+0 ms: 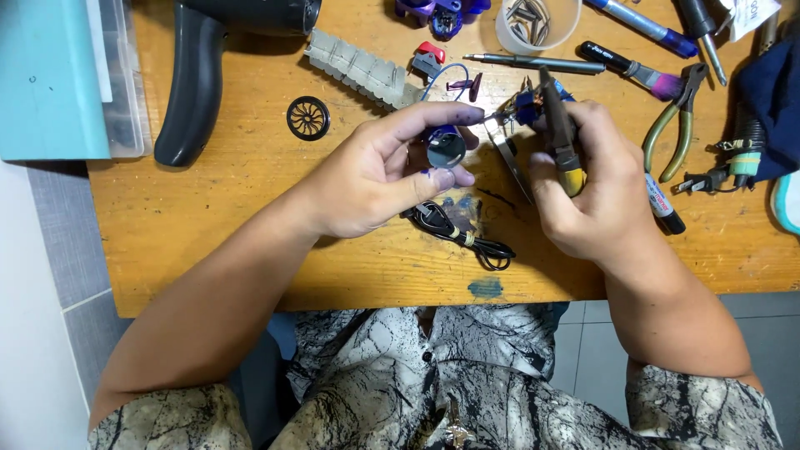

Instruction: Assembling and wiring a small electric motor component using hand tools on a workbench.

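My left hand (pixel 385 175) pinches a small round metal part (pixel 446 147) with a purple body between thumb and fingers, above the wooden table (pixel 250 242). My right hand (pixel 583 179) grips a yellow-handled tool (pixel 562 137) whose dark tip points up toward a small blue wired part (pixel 527 104). A thin wire runs from that blue part toward the metal part in my left hand. A black coiled cable (pixel 458 229) lies on the table just under my left hand.
A dark hair dryer (pixel 200 75) lies at the back left beside a teal box (pixel 50 75). A small black fan wheel (pixel 308 117), a grey ribbed piece (pixel 358 67), green-handled pliers (pixel 675 125), pens, a screwdriver (pixel 533 62) and a clear cup (pixel 537 23) crowd the back.
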